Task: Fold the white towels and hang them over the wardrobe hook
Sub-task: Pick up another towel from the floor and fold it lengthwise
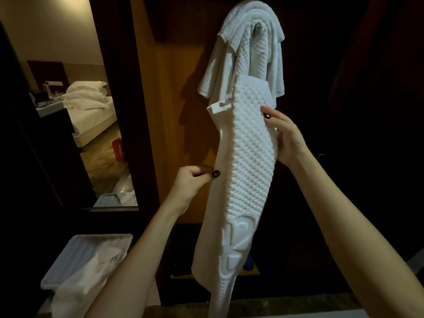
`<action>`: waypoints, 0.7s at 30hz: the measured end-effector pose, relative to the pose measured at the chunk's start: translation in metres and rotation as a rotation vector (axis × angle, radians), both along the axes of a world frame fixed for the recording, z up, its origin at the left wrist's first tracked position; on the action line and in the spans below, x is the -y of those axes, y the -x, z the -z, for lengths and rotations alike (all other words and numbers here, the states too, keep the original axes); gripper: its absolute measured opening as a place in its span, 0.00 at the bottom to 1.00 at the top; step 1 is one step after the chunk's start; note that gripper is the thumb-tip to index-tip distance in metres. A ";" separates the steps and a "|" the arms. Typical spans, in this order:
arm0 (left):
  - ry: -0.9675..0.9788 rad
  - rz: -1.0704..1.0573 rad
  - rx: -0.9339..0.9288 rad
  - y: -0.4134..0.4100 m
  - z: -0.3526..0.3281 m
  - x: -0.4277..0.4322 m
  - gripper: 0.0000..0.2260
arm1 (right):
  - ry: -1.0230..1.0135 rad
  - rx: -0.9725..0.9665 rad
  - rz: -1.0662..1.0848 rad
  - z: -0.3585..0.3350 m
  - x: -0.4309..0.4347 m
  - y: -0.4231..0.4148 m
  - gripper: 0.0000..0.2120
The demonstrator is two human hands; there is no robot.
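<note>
Head view: nearest, at the lower left, a pale bin point(57, 271) holds crumpled white linen point(91, 278) bearing a small mark too blurred to read. Both forearms reach up from the bottom edge. The left hand point(195, 180) has its grip pinched on the plain left edge of a long folded towel point(247, 171). The right hand point(284, 138) grips the right edge higher up, thumb on the dimpled face. The towel hangs upright between them, and the raised emblem near its lower end cannot be read. Just behind stands the wooden wardrobe panel point(174, 111), with dark open space to the right. Above the held towel, touching its top, the hung towels point(250, 53) drape over the hook point(258, 25), which is nearly covered. At the far left a mirror point(68, 42) reflects a bed point(91, 111).
</note>
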State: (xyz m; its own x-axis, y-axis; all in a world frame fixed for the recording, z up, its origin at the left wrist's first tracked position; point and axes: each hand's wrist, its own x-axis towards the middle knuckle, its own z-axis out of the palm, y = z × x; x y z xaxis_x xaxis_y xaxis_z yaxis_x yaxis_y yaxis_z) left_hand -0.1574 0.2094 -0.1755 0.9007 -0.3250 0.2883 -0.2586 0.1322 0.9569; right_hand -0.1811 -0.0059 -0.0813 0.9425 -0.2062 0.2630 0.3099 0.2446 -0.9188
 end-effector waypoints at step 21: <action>-0.284 -0.169 0.378 0.013 0.011 0.006 0.12 | 0.025 0.217 0.281 0.002 -0.034 -0.016 0.12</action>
State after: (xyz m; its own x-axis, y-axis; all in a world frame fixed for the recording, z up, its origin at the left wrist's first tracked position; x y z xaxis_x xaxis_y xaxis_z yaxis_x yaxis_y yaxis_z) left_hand -0.1700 0.2035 -0.1862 0.7972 -0.2968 0.5258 -0.5894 -0.1937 0.7843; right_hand -0.1647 0.0277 -0.0828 0.7717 -0.4403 0.4590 0.5505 0.1008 -0.8288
